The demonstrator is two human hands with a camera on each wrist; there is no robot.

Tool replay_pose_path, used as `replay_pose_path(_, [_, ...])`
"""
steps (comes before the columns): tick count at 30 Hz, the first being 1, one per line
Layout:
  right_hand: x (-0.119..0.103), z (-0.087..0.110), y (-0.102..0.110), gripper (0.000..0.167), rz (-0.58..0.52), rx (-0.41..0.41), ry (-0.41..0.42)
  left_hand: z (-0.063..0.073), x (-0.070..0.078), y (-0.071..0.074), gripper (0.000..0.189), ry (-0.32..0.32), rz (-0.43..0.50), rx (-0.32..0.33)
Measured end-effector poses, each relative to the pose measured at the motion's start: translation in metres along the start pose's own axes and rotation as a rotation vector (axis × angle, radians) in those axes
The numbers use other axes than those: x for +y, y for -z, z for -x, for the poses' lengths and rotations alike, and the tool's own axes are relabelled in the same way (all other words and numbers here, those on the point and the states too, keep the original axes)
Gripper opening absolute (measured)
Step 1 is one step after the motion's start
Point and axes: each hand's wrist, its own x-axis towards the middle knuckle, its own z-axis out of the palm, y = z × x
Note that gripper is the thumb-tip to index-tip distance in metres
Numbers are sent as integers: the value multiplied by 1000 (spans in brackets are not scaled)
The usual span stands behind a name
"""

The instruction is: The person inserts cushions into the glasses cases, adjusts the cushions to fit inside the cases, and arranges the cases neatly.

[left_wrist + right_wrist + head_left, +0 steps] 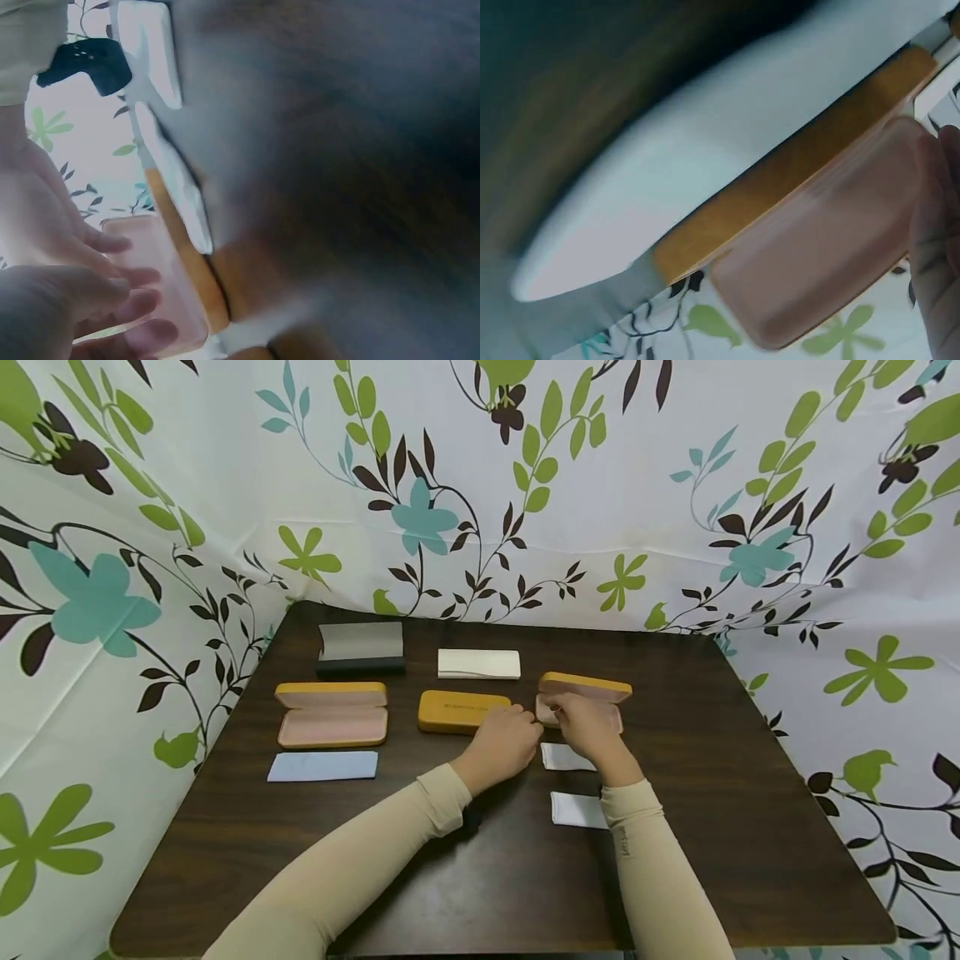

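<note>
Head view puts both my hands at the right case [588, 688], which stands lid-up on the table [720, 827], right of the shut case [453, 710]. My right hand [590, 728] bends over its tray; my left hand [504, 741] is at its left end. In the left wrist view my left thumb and fingers look slightly apart, but I cannot tell whether they press the case; nor can I tell whether my right fingers pinch anything.

If I push unevenly on one end, the case could swivel and knock the shut case just beside it. Bumping the raised lid could make it fall on my fingers. My right wrist hangs low over the rear cloth [561, 757] and front cloth [573, 810], so a careless pull back might drag them askew.

My right hand hides much of the right case's tray, so its contents stay unclear. The left case [333, 727] shows only pink lining; the shut case's inside is hidden.
</note>
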Motion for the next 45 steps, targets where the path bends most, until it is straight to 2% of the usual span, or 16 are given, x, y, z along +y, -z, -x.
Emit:
replay_pose_path(3, [11, 9, 10, 21, 16, 1, -59, -5, 7, -3, 11, -7, 16, -20])
replay_pose_path(8, [35, 28, 27, 19, -56, -108, -201, -13, 19, -13, 16, 46, 64, -60])
replay_pose_path(12, [51, 44, 32, 18, -25, -216, -328, -18, 26, -19, 22, 100, 72, -105])
replay_pose_path(16, [61, 56, 30, 16, 31, -259, -407, -23, 30, -22, 30, 129, 61, -154])
replay_pose_path(19, [64, 60, 28, 33, 28, -270, -416, -27, 32, -24, 33, 150, 60, -191])
replay_pose_path(22, [66, 60, 26, 37, -2, -283, -417, -30, 32, -26, 33, 164, 57, -217])
replay_pose_path(28, [71, 58, 24, 29, -10, -298, -415, -36, 32, -28, 25, 198, 80, -235])
replay_pose_path(34, [75, 59, 21, 19, -14, -302, -407, -37, 31, -29, 20, 218, 136, -242])
replay_pose_path(39, [78, 59, 19, 18, -93, -296, -399, -35, 27, -31, 12, 229, 285, -230])
replay_pose_path(45, [86, 61, 17, 18, -153, -252, -361, -34, 17, -37, 28, 253, 528, -162])
